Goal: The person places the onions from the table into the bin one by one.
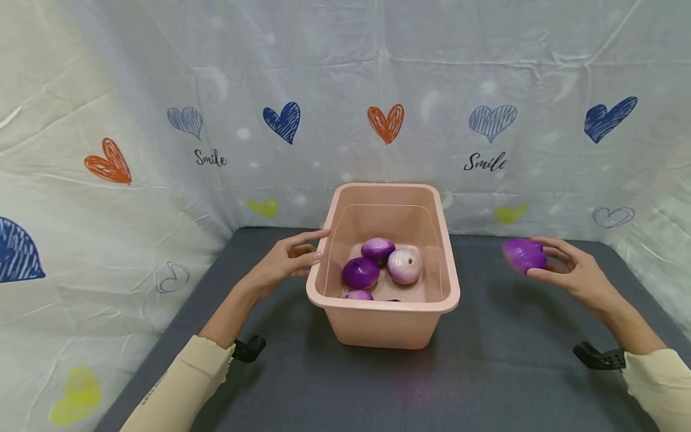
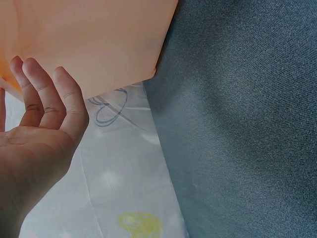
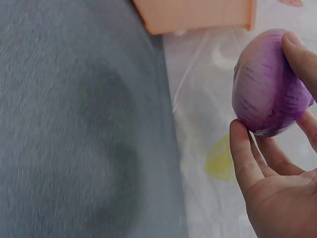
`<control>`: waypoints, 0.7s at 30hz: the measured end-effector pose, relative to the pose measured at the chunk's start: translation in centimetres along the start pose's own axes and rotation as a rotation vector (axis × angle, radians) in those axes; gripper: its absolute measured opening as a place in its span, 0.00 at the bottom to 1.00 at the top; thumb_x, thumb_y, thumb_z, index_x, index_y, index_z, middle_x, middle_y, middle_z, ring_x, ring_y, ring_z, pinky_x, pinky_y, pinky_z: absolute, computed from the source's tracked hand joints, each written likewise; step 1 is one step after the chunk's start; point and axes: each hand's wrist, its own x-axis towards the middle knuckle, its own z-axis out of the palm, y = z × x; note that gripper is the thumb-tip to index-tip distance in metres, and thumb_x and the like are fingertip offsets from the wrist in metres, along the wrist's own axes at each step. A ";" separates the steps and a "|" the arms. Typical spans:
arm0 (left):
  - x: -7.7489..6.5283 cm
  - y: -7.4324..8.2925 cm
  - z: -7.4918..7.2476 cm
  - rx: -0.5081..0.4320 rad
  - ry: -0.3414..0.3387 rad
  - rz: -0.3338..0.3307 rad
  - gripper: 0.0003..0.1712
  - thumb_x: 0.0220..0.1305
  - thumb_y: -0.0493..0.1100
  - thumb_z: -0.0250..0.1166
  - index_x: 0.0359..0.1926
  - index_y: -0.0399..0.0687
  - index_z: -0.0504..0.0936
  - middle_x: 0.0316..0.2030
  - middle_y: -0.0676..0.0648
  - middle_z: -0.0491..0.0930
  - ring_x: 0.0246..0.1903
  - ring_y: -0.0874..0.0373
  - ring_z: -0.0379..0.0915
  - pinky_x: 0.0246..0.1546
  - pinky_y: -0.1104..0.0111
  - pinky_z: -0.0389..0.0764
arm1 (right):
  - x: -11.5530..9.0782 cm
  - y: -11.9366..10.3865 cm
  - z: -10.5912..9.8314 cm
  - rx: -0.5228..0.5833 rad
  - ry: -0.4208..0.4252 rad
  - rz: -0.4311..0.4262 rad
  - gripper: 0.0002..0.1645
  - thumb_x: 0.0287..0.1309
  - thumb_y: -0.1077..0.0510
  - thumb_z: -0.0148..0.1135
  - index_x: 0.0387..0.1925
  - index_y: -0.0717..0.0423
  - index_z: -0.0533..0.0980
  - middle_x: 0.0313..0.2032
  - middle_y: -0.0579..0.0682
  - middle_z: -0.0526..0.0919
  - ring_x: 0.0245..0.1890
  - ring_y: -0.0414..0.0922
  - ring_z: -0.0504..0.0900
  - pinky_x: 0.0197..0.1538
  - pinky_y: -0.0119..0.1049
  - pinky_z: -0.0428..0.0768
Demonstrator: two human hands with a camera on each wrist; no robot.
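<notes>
A pink plastic tub (image 1: pixel 382 327) stands on the dark table, its long side running away from me. Several onions lie on its floor, among them a deep purple onion (image 1: pixel 360 273), a second purple onion (image 1: pixel 378 249) and a paler one (image 1: pixel 403 266). At the tub's left rim is my left hand (image 1: pixel 281 261), fingers loosely extended with the tips against the wall; the left wrist view shows them on the outer side (image 2: pixel 49 104). Off to the right, my right hand (image 1: pixel 573 273) pinches a purple onion (image 1: pixel 523 255) between thumb and fingers above the table.
Dark grey cloth covers the table (image 1: pixel 388 384). Behind and to the left hangs a pale curtain (image 1: pixel 335 66) printed with hearts and "Smile". The tub's far end stands close to it. Dark bands (image 1: pixel 249 348) circle both wrists.
</notes>
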 end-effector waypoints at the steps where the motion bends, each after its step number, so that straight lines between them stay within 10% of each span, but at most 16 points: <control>1: 0.0 0.0 0.0 0.000 0.001 -0.001 0.33 0.72 0.45 0.66 0.76 0.55 0.68 0.63 0.35 0.73 0.60 0.44 0.74 0.53 0.52 0.79 | 0.1 -0.2 0.2 0.000 -0.006 -0.003 0.35 0.68 0.60 0.67 0.73 0.52 0.67 0.64 0.60 0.65 0.51 0.30 0.77 0.46 0.27 0.80; 9: -0.1 0.1 0.0 -0.009 0.007 -0.013 0.33 0.72 0.46 0.67 0.75 0.58 0.69 0.64 0.39 0.74 0.60 0.45 0.74 0.54 0.51 0.78 | 1.5 -1.5 1.4 0.046 -0.043 -0.003 0.37 0.69 0.59 0.66 0.75 0.50 0.65 0.68 0.65 0.62 0.56 0.36 0.76 0.48 0.30 0.81; 17: -0.1 0.3 0.1 0.004 0.022 -0.025 0.33 0.70 0.47 0.68 0.74 0.58 0.71 0.64 0.42 0.75 0.60 0.45 0.74 0.55 0.48 0.78 | 3.3 -3.6 2.3 0.091 -0.062 -0.023 0.37 0.67 0.61 0.67 0.74 0.50 0.65 0.68 0.65 0.63 0.64 0.63 0.71 0.49 0.29 0.80; 21: 0.0 0.3 0.1 -0.001 0.025 -0.017 0.33 0.70 0.46 0.69 0.74 0.56 0.72 0.62 0.40 0.76 0.59 0.45 0.74 0.55 0.49 0.78 | 4.0 -4.6 2.7 0.109 -0.072 -0.033 0.38 0.67 0.62 0.68 0.74 0.49 0.65 0.68 0.64 0.65 0.61 0.54 0.75 0.49 0.30 0.80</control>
